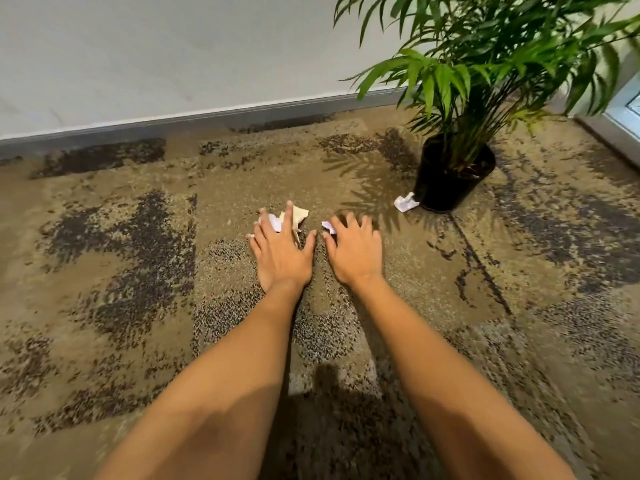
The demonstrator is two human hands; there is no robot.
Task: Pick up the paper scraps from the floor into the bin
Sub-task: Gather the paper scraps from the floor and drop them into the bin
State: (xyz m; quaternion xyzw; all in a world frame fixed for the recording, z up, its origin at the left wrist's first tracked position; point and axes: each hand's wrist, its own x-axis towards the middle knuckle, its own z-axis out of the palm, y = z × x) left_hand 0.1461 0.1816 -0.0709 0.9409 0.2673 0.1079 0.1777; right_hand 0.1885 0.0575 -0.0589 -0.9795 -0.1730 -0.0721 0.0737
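Three paper scraps lie on the carpet (138,258) — a tan-and-white scrap (300,216) under your spread left hand (280,252), a small white scrap (328,226) at your open right hand (355,252), neither gripped — and the crumpled scrap (406,202) touching the plant pot (450,181) is easily overlooked.

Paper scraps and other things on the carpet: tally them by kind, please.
Paper scraps, at least partly visible: 3, namely tan scrap, white scrap at the right hand, crumpled scrap by the pot
Potted plant: 1
Bins: 0
Total: 4
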